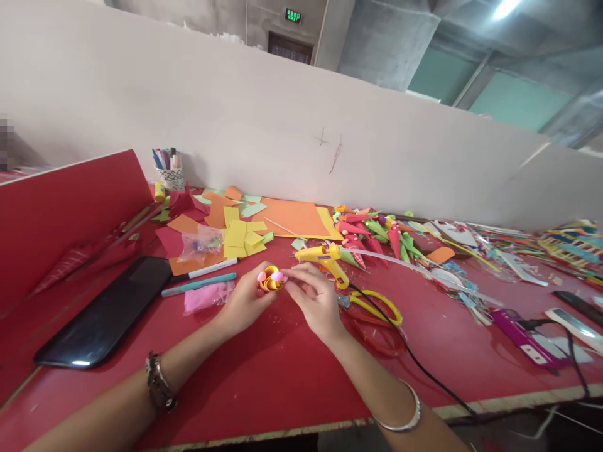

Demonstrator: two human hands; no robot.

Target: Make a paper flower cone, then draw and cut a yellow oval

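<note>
Roll [269,285], left of the glue gun [325,253], seems light and easy to crush, best held by its outer wall. Left hand [245,302] curls closed around it; right hand [318,300] has fingertips almost together at pink ball [277,276], grip unclear.

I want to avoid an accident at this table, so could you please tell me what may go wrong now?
The glue gun's nozzle lies near the right hand; if hot, it could burn. Its cord crosses the scissors, so lifting them might drag the gun. The left hand could crush the paper roll.
</note>
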